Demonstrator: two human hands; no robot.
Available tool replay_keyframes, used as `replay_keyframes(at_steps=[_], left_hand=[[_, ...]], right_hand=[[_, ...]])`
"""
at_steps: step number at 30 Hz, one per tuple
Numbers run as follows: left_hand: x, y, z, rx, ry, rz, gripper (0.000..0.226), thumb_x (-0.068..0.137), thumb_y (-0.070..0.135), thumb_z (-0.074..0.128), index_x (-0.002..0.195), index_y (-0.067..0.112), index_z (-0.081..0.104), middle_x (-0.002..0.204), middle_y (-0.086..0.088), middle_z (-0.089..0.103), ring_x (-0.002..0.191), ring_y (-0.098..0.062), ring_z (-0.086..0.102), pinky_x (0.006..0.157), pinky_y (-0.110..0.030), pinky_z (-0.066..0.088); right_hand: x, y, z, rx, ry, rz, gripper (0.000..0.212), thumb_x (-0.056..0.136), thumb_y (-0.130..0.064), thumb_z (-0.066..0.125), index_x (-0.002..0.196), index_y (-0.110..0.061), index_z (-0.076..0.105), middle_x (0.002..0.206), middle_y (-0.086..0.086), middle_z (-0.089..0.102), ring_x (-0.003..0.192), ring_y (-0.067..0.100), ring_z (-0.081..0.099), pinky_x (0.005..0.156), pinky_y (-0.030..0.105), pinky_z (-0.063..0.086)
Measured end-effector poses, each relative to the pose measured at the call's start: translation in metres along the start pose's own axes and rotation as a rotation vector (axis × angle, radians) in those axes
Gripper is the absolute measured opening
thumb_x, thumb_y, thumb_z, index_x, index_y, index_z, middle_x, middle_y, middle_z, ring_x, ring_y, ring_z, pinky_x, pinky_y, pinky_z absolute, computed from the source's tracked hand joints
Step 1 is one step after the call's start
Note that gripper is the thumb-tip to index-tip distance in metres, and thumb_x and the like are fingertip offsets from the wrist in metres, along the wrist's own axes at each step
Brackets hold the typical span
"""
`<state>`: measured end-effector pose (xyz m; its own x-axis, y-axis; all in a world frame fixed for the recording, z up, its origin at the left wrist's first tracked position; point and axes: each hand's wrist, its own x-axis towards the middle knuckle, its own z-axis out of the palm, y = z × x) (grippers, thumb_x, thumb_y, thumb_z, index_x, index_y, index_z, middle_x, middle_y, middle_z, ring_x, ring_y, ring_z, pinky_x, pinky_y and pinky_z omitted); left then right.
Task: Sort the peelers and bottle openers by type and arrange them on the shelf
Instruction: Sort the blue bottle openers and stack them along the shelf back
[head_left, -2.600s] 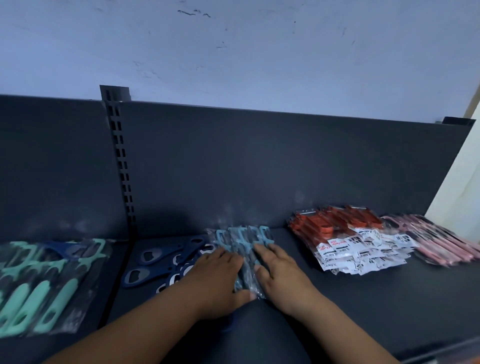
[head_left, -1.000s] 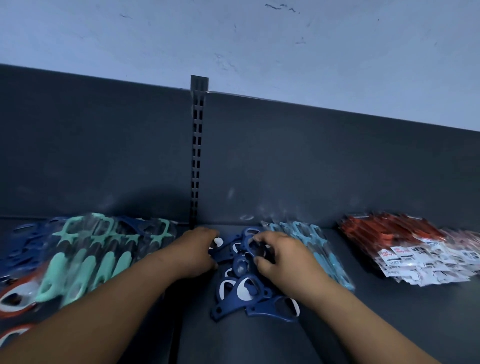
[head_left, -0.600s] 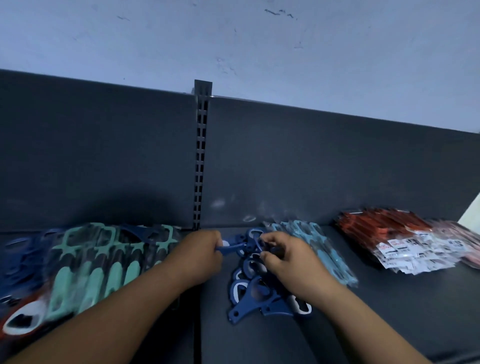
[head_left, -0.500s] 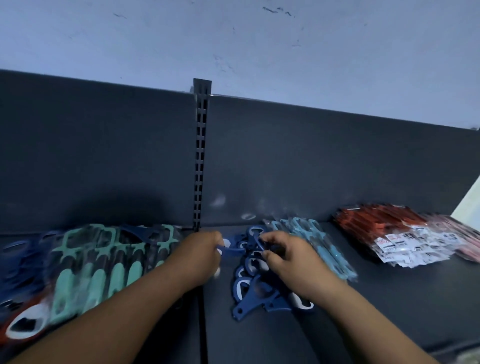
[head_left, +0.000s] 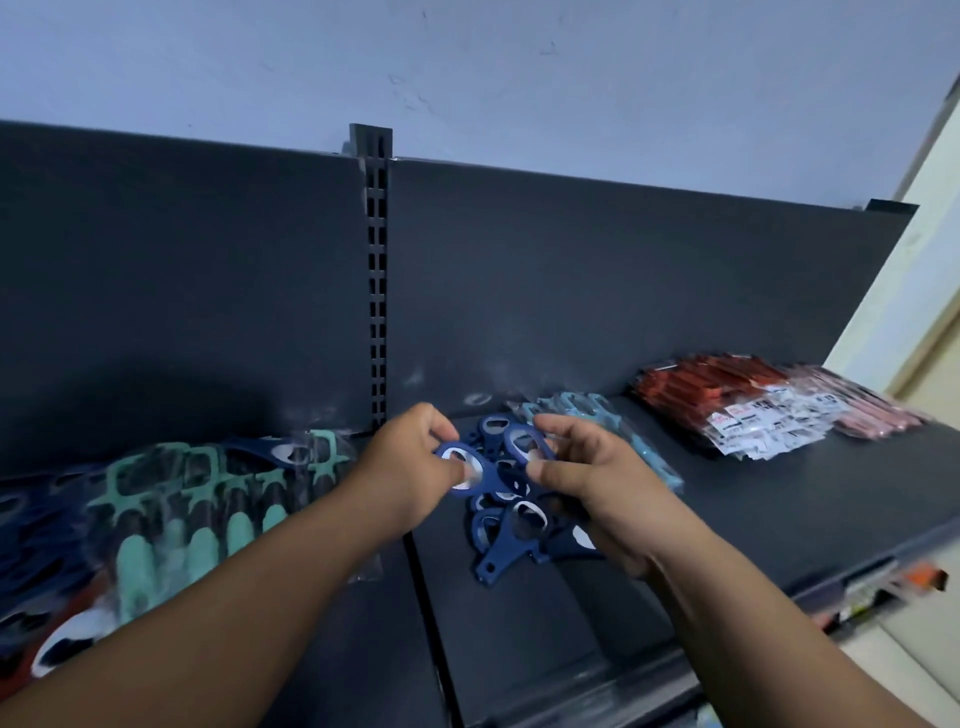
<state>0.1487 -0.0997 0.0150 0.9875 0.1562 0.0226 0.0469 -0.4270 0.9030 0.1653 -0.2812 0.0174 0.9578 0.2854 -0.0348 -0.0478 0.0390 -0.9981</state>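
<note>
- Above shelf (head_left: 779, 509) centre: left hand (head_left: 410, 467), thumb and fingers pinching dark blue bottle opener (head_left: 451, 451).
- Just beside it: right hand (head_left: 587, 478), pinching second blue opener (head_left: 524, 442).
- Beneath both: blue opener pile (head_left: 506, 540) on shelf.
- Far left: teal peelers (head_left: 171, 519); far right: red packs (head_left: 711, 389).

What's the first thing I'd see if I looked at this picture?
In the middle, the left hand pinches a blue bottle opener and the right hand a second opener, above the blue pile on the dark shelf. Mint-green peelers lie at the left, red packets at the far right.
</note>
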Motion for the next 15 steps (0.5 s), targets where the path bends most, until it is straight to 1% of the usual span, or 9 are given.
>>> replay_keyframes(at_steps=[2, 3, 4, 7, 9, 10, 12, 13, 15], left_hand=[[-0.004, 0.011, 0.004, -0.088, -0.041, -0.053, 0.014, 0.088, 0.007, 0.063, 0.089, 0.016, 0.053, 0.078, -0.003, 0.063, 0.058, -0.014, 0.058, 0.047, -0.021, 0.043], [-0.007, 0.016, 0.006, -0.143, -0.057, -0.086, 0.009, 0.091, 0.008, 0.058, 0.09, 0.016, 0.053, 0.076, -0.003, 0.063, 0.054, -0.013, 0.057, 0.044, -0.02, 0.04], [-0.008, 0.02, 0.009, -0.19, -0.064, -0.116, 0.008, 0.094, 0.01, 0.054, 0.09, 0.017, 0.054, 0.075, -0.003, 0.063, 0.052, -0.013, 0.057, 0.044, -0.02, 0.038], [-0.011, 0.026, 0.016, -0.284, -0.064, -0.185, 0.016, 0.1, 0.017, 0.045, 0.091, 0.017, 0.059, 0.071, -0.005, 0.065, 0.051, -0.013, 0.057, 0.045, -0.019, 0.04], [-0.014, 0.028, 0.021, -0.323, -0.069, -0.213, 0.02, 0.101, 0.022, 0.042, 0.093, 0.017, 0.06, 0.068, -0.004, 0.065, 0.049, -0.012, 0.055, 0.044, -0.017, 0.039], [-0.015, 0.03, 0.024, -0.342, -0.072, -0.216, 0.022, 0.102, 0.022, 0.042, 0.093, 0.017, 0.061, 0.067, -0.003, 0.064, 0.047, -0.011, 0.053, 0.043, -0.017, 0.039], [-0.017, 0.035, 0.027, -0.356, -0.08, -0.203, 0.025, 0.102, 0.022, 0.04, 0.092, 0.017, 0.062, 0.067, -0.004, 0.063, 0.046, -0.011, 0.051, 0.043, -0.018, 0.038], [-0.017, 0.039, 0.029, -0.355, -0.083, -0.193, 0.027, 0.102, 0.022, 0.039, 0.092, 0.018, 0.063, 0.068, -0.005, 0.063, 0.047, -0.011, 0.05, 0.044, -0.019, 0.039], [-0.019, 0.048, 0.033, -0.374, -0.088, -0.172, 0.027, 0.103, 0.022, 0.037, 0.096, 0.018, 0.064, 0.074, -0.008, 0.064, 0.05, -0.013, 0.052, 0.047, -0.021, 0.042]], right_hand=[[-0.002, 0.002, 0.002, -0.113, -0.045, -0.066, 0.039, 0.084, 0.011, 0.061, 0.113, -0.015, 0.061, 0.095, 0.008, 0.066, 0.075, 0.012, 0.064, 0.065, 0.025, 0.054], [-0.004, 0.003, 0.003, -0.201, -0.062, -0.109, 0.039, 0.083, 0.01, 0.062, 0.111, -0.017, 0.062, 0.097, 0.008, 0.067, 0.08, 0.012, 0.063, 0.071, 0.027, 0.053], [-0.006, 0.003, 0.005, -0.292, -0.074, -0.155, 0.038, 0.083, 0.01, 0.062, 0.111, -0.017, 0.062, 0.097, 0.006, 0.068, 0.082, 0.01, 0.062, 0.075, 0.025, 0.051], [-0.01, -0.001, 0.009, -0.419, -0.076, -0.255, 0.038, 0.082, 0.01, 0.061, 0.108, -0.018, 0.064, 0.093, -0.004, 0.068, 0.08, -0.002, 0.06, 0.074, 0.014, 0.048], [-0.01, -0.003, 0.008, -0.434, -0.077, -0.275, 0.038, 0.082, 0.01, 0.061, 0.107, -0.019, 0.064, 0.096, -0.003, 0.068, 0.081, -0.002, 0.061, 0.075, 0.014, 0.049], [-0.008, -0.004, 0.005, -0.457, -0.07, -0.282, 0.039, 0.082, 0.008, 0.062, 0.111, -0.019, 0.063, 0.102, -0.001, 0.067, 0.085, 0.0, 0.061, 0.078, 0.016, 0.051], [-0.006, -0.005, -0.001, -0.487, -0.058, -0.247, 0.044, 0.084, 0.002, 0.064, 0.121, -0.022, 0.058, 0.113, -0.002, 0.061, 0.095, 0.005, 0.061, 0.085, 0.02, 0.052], [-0.006, -0.007, -0.005, -0.455, -0.083, -0.203, 0.044, 0.086, 0.001, 0.063, 0.123, -0.022, 0.055, 0.113, -0.003, 0.061, 0.095, 0.007, 0.062, 0.084, 0.022, 0.053], [-0.005, -0.009, -0.014, -0.341, -0.159, -0.098, 0.034, 0.089, 0.003, 0.059, 0.116, -0.017, 0.057, 0.098, 0.002, 0.067, 0.08, 0.014, 0.065, 0.073, 0.026, 0.054]])
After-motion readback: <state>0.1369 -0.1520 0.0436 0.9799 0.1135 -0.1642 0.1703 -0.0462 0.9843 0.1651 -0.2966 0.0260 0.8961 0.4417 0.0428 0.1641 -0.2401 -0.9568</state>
